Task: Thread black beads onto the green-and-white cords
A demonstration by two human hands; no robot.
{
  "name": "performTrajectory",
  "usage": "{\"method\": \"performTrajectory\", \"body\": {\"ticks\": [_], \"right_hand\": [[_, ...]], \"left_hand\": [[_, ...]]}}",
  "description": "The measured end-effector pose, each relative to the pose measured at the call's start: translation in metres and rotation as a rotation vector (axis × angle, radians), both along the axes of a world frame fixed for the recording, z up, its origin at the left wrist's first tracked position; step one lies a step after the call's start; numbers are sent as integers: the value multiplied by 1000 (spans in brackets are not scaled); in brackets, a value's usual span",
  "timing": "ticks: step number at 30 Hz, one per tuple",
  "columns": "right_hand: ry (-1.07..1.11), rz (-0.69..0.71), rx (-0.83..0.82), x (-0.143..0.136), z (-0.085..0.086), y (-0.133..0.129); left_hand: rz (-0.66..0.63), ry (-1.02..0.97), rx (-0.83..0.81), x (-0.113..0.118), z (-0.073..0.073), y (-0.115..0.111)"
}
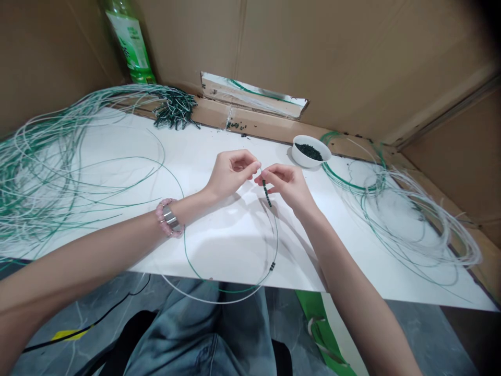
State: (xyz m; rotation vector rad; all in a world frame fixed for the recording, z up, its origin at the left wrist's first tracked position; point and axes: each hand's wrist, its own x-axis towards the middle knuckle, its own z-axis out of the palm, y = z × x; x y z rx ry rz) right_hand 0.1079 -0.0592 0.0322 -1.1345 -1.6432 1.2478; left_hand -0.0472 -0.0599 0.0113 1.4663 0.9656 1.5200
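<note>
Over the middle of the white tabletop (230,237), my left hand (235,171) pinches the end of a thin wire between thumb and forefinger. My right hand (285,183) is closed close beside it, its fingertips on the same piece, where a short strand of dark green beads (266,194) hangs down. From that strand a green and white wire (277,230) loops toward the table's front edge, with a few dark beads (272,266) lower on it. A white bowl of dark beads (304,156) stands behind my right hand.
Many green and white wires (43,172) spread over the left side, their beaded ends (176,108) bunched at the back. Coiled wires (422,224) lie at right. A green bottle (131,44) stands back left. Cardboard walls (352,68) enclose the table; loose beads (237,125) lie near the slot.
</note>
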Motion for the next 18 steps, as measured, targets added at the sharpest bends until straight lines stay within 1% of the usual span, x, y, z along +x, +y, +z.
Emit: {"method": "performTrajectory", "body": {"ticks": [3,7,11,14,16,18], "right_hand": [[15,47,-85,0,2,-1],[88,105,-220,4,1,1],[129,216,-357,7,-2,3],[118,273,-407,5,-3,2],[114,249,-388,2,-4,0],[117,183,-331,0,-5,-1]], "left_hand": [[21,-10,-15,0,1,1],[53,-67,-22,-2,-1,7],[161,-152,-12,-14,-7,22],[223,-228,-34,-23,-10,33],[190,-244,-56,-24,-10,34],[90,-206,-63,-21,-9,31]]}}
